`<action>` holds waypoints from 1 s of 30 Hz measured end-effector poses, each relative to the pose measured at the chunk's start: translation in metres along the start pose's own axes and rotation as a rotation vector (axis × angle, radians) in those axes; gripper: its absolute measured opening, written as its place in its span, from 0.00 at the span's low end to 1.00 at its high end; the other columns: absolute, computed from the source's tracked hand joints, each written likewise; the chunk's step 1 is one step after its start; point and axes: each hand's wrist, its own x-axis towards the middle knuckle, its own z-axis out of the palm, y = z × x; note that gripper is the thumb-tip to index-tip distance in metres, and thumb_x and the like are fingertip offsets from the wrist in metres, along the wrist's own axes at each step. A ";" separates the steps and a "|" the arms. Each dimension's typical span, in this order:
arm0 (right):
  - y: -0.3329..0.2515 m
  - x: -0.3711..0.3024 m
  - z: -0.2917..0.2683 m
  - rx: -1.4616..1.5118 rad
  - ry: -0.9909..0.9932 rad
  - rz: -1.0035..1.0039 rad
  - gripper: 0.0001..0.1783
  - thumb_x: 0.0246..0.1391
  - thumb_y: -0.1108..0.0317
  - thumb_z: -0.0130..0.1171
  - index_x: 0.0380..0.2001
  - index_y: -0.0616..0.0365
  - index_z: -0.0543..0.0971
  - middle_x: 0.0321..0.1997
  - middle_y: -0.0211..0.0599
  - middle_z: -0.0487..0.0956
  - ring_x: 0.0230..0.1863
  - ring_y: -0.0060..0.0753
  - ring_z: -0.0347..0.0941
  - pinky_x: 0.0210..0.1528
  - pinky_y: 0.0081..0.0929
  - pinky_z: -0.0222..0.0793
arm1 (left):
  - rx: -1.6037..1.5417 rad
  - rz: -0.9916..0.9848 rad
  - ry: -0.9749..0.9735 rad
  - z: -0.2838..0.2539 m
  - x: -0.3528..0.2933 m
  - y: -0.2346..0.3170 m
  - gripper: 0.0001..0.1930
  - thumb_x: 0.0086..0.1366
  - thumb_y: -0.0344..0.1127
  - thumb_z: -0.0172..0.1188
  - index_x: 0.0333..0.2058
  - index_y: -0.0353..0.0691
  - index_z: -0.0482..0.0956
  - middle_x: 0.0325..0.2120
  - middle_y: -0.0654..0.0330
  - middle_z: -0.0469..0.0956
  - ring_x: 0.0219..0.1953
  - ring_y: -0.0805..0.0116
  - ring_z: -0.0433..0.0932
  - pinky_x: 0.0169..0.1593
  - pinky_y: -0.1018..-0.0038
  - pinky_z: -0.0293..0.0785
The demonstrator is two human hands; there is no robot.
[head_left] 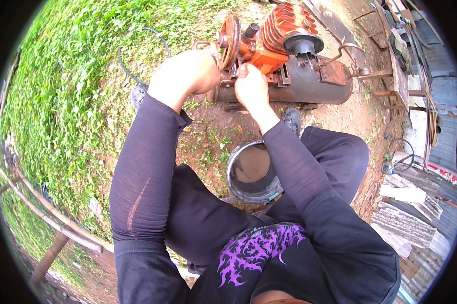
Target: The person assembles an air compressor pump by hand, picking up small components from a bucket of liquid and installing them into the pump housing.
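An orange air compressor [271, 60] with a finned head and a pulley wheel [230, 42] sits on a rusty cylindrical tank [317, 83] in front of me. My left hand [198, 71] is bent beside the pulley wheel. Its fingers are hidden behind the hand, and bright light washes out the skin. Close by, my right hand [252, 87] is closed, its fingers curled at the lower edge of the orange body. Whatever it grips is too small or too covered to make out.
Between my legs stands a round bucket [230, 175] of murky brown liquid. A dark cable [124, 66] loops over the grass at left. Bamboo poles [51, 213] cross the lower left. Corrugated sheets [408, 225] and a wooden frame [398, 76] line the right side.
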 end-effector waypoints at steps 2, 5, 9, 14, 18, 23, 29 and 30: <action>-0.003 -0.001 0.008 0.010 0.094 -0.036 0.16 0.68 0.62 0.47 0.36 0.62 0.79 0.36 0.59 0.83 0.45 0.66 0.80 0.48 0.54 0.72 | 0.007 0.006 0.011 0.000 0.002 -0.002 0.23 0.66 0.54 0.64 0.46 0.38 0.85 0.40 0.46 0.85 0.46 0.46 0.84 0.50 0.57 0.78; -0.012 0.005 -0.003 0.160 0.147 -0.005 0.15 0.68 0.63 0.47 0.35 0.62 0.79 0.35 0.57 0.83 0.44 0.64 0.80 0.48 0.52 0.73 | 0.030 -0.016 -0.003 0.000 0.004 -0.002 0.23 0.65 0.53 0.65 0.46 0.38 0.85 0.40 0.46 0.85 0.46 0.46 0.84 0.50 0.57 0.78; -0.011 0.004 0.000 0.139 0.064 0.004 0.14 0.68 0.65 0.47 0.34 0.61 0.80 0.34 0.54 0.83 0.41 0.62 0.80 0.46 0.51 0.72 | 0.023 0.008 -0.010 0.001 0.006 -0.003 0.23 0.65 0.53 0.65 0.46 0.37 0.85 0.40 0.46 0.85 0.46 0.46 0.84 0.50 0.57 0.78; -0.007 0.004 0.002 0.186 0.084 0.041 0.15 0.69 0.63 0.47 0.35 0.61 0.80 0.35 0.54 0.83 0.42 0.60 0.80 0.46 0.50 0.73 | 0.026 0.004 -0.021 0.000 0.005 0.000 0.23 0.65 0.53 0.65 0.46 0.37 0.85 0.40 0.45 0.85 0.46 0.46 0.84 0.50 0.57 0.78; -0.006 -0.004 0.006 0.170 0.028 0.085 0.16 0.70 0.62 0.47 0.35 0.61 0.80 0.34 0.54 0.83 0.42 0.59 0.80 0.47 0.49 0.73 | 0.023 0.010 -0.031 -0.002 0.003 0.004 0.24 0.65 0.53 0.65 0.46 0.37 0.85 0.40 0.45 0.85 0.46 0.46 0.84 0.50 0.57 0.78; 0.002 -0.005 0.013 0.148 0.059 0.071 0.16 0.70 0.63 0.47 0.35 0.61 0.79 0.32 0.53 0.82 0.40 0.59 0.80 0.45 0.49 0.73 | 0.042 0.011 -0.018 0.005 0.010 -0.005 0.24 0.66 0.54 0.64 0.46 0.37 0.85 0.41 0.45 0.85 0.46 0.46 0.83 0.51 0.57 0.78; 0.006 -0.006 0.014 0.195 0.141 0.021 0.14 0.69 0.65 0.47 0.35 0.61 0.79 0.30 0.51 0.81 0.37 0.58 0.80 0.42 0.47 0.73 | 0.029 -0.004 -0.020 0.004 0.008 -0.006 0.22 0.66 0.52 0.63 0.46 0.38 0.85 0.41 0.46 0.85 0.46 0.47 0.83 0.51 0.57 0.78; 0.006 -0.006 0.014 0.199 0.134 0.029 0.14 0.69 0.65 0.47 0.35 0.61 0.78 0.30 0.51 0.81 0.37 0.57 0.80 0.42 0.47 0.73 | 0.026 -0.003 -0.016 0.003 0.008 -0.006 0.22 0.66 0.52 0.63 0.46 0.38 0.85 0.41 0.46 0.85 0.46 0.47 0.83 0.51 0.57 0.78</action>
